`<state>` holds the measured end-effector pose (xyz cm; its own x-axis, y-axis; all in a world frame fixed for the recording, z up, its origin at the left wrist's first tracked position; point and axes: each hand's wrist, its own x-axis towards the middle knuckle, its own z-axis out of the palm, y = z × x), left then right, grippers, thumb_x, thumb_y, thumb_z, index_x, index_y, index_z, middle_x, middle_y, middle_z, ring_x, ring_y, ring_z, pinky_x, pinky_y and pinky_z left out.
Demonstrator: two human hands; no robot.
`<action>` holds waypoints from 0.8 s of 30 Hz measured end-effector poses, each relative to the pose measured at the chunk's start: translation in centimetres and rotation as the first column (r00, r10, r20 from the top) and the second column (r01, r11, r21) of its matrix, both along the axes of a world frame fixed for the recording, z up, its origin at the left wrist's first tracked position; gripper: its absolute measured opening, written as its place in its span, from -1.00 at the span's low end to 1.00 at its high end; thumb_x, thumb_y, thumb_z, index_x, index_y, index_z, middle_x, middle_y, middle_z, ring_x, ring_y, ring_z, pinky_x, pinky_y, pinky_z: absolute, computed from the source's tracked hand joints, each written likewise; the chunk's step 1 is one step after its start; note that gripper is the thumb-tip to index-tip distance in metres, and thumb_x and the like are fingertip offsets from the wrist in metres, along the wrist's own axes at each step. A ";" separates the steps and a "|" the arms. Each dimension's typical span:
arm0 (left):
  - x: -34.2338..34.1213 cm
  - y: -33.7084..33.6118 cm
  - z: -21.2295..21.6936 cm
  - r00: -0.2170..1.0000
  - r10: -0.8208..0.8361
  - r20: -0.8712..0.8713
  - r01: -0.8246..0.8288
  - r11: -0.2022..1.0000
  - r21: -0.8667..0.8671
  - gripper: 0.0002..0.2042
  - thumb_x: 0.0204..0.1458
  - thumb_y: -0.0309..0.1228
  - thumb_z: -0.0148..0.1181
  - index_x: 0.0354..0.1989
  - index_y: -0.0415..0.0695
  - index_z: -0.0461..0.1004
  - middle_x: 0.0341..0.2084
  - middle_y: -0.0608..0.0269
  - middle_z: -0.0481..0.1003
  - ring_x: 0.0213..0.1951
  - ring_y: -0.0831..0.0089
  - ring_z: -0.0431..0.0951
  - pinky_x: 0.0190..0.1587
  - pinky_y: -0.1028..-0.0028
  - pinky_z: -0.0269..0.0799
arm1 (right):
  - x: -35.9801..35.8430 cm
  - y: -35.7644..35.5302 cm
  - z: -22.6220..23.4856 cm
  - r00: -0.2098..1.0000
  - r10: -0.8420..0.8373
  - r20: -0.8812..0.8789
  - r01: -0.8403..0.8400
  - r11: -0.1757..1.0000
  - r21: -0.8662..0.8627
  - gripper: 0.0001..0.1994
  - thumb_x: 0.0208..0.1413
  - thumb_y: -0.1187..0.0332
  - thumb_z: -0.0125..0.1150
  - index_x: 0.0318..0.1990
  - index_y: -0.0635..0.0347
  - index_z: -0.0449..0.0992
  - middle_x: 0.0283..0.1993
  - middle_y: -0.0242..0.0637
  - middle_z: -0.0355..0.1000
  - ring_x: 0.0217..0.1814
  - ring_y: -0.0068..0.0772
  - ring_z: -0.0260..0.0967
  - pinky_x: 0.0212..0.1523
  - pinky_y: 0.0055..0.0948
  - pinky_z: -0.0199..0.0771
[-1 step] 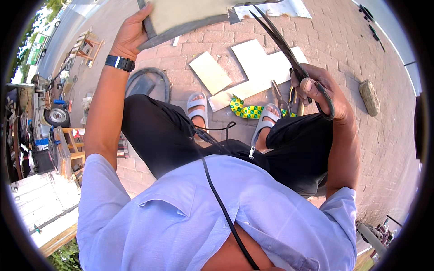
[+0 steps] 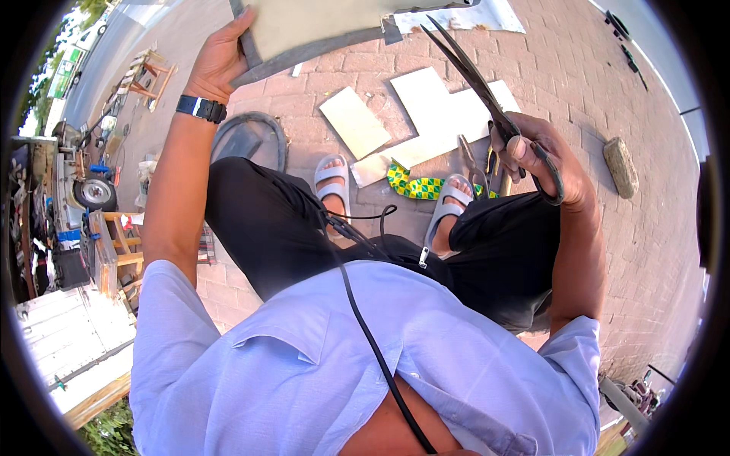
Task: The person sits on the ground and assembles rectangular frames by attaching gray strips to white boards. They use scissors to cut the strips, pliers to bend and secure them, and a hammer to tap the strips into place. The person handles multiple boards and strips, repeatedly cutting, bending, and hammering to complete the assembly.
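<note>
My left hand (image 2: pixel 222 57) grips the left edge of a flat beige panel (image 2: pixel 319 30) bordered with dark grey strip; its far edge runs out of view. A loose strip end hangs at the panel's right corner. In my right hand (image 2: pixel 544 156) is a pair of long dark shears (image 2: pixel 483 83), fingers wrapped round the handles and blades slightly parted, pointing up and left. The blades are apart from the panel. Beneath, on the brick paving, lie a pale rectangular piece (image 2: pixel 354 123) and a larger pale L-shaped sheet (image 2: pixel 433 114).
Near my sandalled feet lie another pair of shears (image 2: pixel 468 158) and a green-and-yellow patterned strip (image 2: pixel 414 185). A dark rubber loop (image 2: pixel 281 140) rests by my left knee. A stone block (image 2: pixel 621 167) sits at right. Wooden frames and a wheel (image 2: pixel 96 194) stand at left.
</note>
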<state>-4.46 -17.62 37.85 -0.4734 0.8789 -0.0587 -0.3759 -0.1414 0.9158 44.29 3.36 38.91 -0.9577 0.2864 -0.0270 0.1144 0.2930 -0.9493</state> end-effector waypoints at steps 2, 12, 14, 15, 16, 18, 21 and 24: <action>0.1 -1.9 -0.6 0.999 -0.013 0.041 0.011 0.999 0.042 -0.55 0.38 -0.26 0.13 0.32 -0.29 0.35 0.22 0.07 0.48 0.22 0.28 0.51 0.34 0.27 0.40 | 0.2 -0.5 -0.4 0.998 0.045 0.032 -0.041 0.993 -0.109 -0.34 0.18 -0.35 0.23 -0.32 0.23 0.48 -0.50 -0.50 0.24 -0.45 -0.61 0.21 -0.44 -0.53 0.17; 2.1 -4.6 -2.6 0.976 -0.139 0.170 0.127 0.988 0.084 -0.52 0.39 -0.23 0.10 0.34 -0.29 0.34 0.23 0.04 0.49 0.22 0.25 0.53 0.32 0.24 0.43 | -3.0 -0.4 -2.6 0.971 0.200 0.131 -0.172 0.964 -0.203 -0.28 0.17 -0.30 0.29 -0.13 0.38 0.50 -0.32 -0.34 0.32 -0.20 -0.49 0.23 -0.16 -0.43 0.28; 2.6 -4.3 -3.2 0.976 -0.130 0.175 0.123 0.991 0.051 -0.51 0.39 -0.21 0.11 0.34 -0.28 0.33 0.23 0.04 0.49 0.21 0.26 0.54 0.30 0.24 0.44 | -3.6 -0.3 -2.7 0.968 0.213 0.133 -0.182 0.960 -0.212 -0.27 0.18 -0.30 0.28 -0.10 0.41 0.51 -0.29 -0.28 0.36 -0.17 -0.46 0.27 -0.11 -0.41 0.31; 2.8 -4.1 -3.6 0.976 -0.127 0.178 0.123 0.992 0.034 -0.51 0.38 -0.20 0.11 0.35 -0.28 0.33 0.23 0.04 0.49 0.21 0.26 0.54 0.30 0.24 0.45 | -3.8 -0.3 -2.8 0.967 0.217 0.134 -0.185 0.959 -0.216 -0.26 0.18 -0.30 0.27 -0.09 0.42 0.51 -0.27 -0.26 0.39 -0.16 -0.44 0.29 -0.08 -0.40 0.32; 2.6 -3.9 -3.5 0.975 -0.137 0.177 0.135 0.991 0.021 -0.50 0.38 -0.20 0.11 0.35 -0.28 0.33 0.23 0.04 0.49 0.21 0.26 0.54 0.29 0.25 0.46 | -4.1 -0.3 -2.9 0.965 0.220 0.145 -0.186 0.958 -0.218 -0.25 0.18 -0.30 0.26 -0.08 0.43 0.51 -0.26 -0.24 0.40 -0.14 -0.43 0.30 -0.06 -0.39 0.33; 2.4 -3.5 -3.7 0.971 -0.159 0.176 0.162 0.987 -0.004 -0.49 0.38 -0.18 0.11 0.35 -0.28 0.32 0.23 0.04 0.49 0.20 0.27 0.55 0.28 0.25 0.47 | -4.4 -0.3 -3.2 0.961 0.224 0.165 -0.184 0.957 -0.223 -0.24 0.19 -0.31 0.25 -0.06 0.45 0.51 -0.25 -0.20 0.42 -0.11 -0.41 0.33 -0.03 -0.38 0.35; 2.0 -3.6 -4.5 0.989 -0.130 0.065 0.132 0.991 -0.032 -0.49 0.39 -0.18 0.10 0.36 -0.27 0.31 0.24 0.02 0.48 0.21 0.27 0.55 0.29 0.26 0.47 | -5.2 0.0 -3.3 0.966 0.220 0.133 -0.195 0.964 -0.180 -0.23 0.19 -0.32 0.24 -0.05 0.45 0.51 -0.25 -0.17 0.43 -0.11 -0.39 0.35 -0.02 -0.35 0.37; 2.2 -3.5 -4.4 0.980 -0.165 0.113 0.170 0.985 -0.033 -0.48 0.39 -0.17 0.09 0.37 -0.28 0.29 0.24 -0.01 0.47 0.22 0.27 0.54 0.31 0.25 0.46 | -5.7 -0.2 -2.7 0.943 0.240 0.229 -0.209 0.966 -0.153 -0.25 0.21 -0.30 0.23 -0.05 0.45 0.53 -0.24 -0.14 0.46 -0.09 -0.35 0.39 0.01 -0.33 0.40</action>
<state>-2.25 -21.15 33.44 -0.3085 0.9408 -0.1406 -0.4892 -0.0302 0.8716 38.55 3.20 36.18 -0.9562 0.0437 -0.2894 0.2918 0.2194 -0.9310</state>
